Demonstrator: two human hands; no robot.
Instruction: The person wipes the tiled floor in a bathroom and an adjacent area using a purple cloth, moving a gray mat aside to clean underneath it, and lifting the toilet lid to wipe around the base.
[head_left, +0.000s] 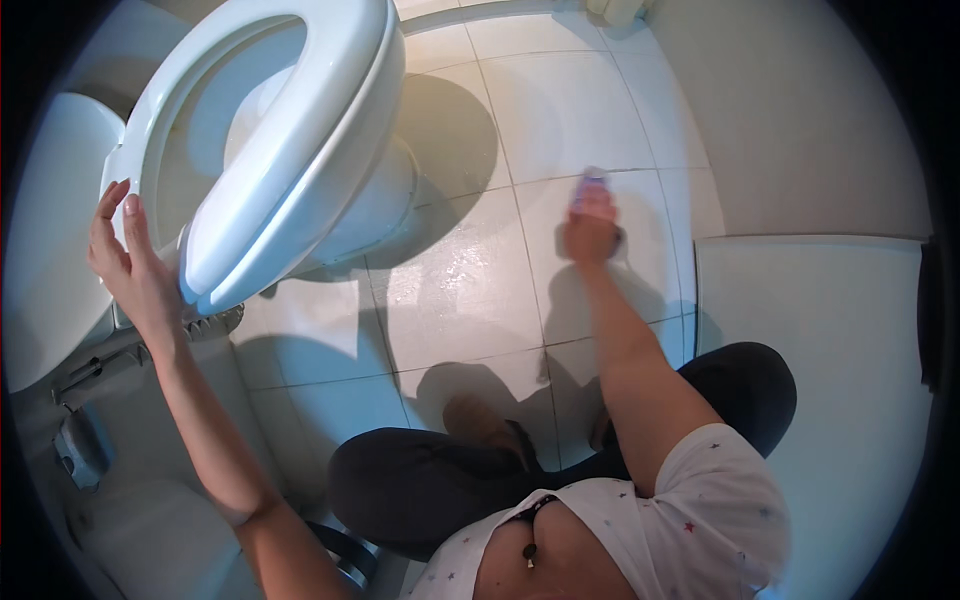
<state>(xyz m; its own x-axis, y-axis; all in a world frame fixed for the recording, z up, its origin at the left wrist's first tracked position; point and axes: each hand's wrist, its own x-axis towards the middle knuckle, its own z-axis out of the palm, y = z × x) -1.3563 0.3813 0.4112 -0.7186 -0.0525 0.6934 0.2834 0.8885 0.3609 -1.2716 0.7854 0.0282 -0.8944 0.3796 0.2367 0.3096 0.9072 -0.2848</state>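
My left hand (135, 259) rests at the hinge end of a white toilet seat (292, 142), its fingers apart and holding nothing. The seat lies down on the toilet bowl, and the lid (60, 225) stands raised at the left. Over the tiled floor, to the right of the toilet, my right hand (592, 236) is closed around a pink and purple item (592, 191). Motion blurs both, so the kind of item and whether it touches the tiles cannot be told.
White floor tiles (450, 277) show a wet-looking shine between toilet and right hand. A white panel (810, 300) stands at the right, below a pale wall (780, 120). A metal fitting (84, 446) is at the lower left. My knees and feet are close below.
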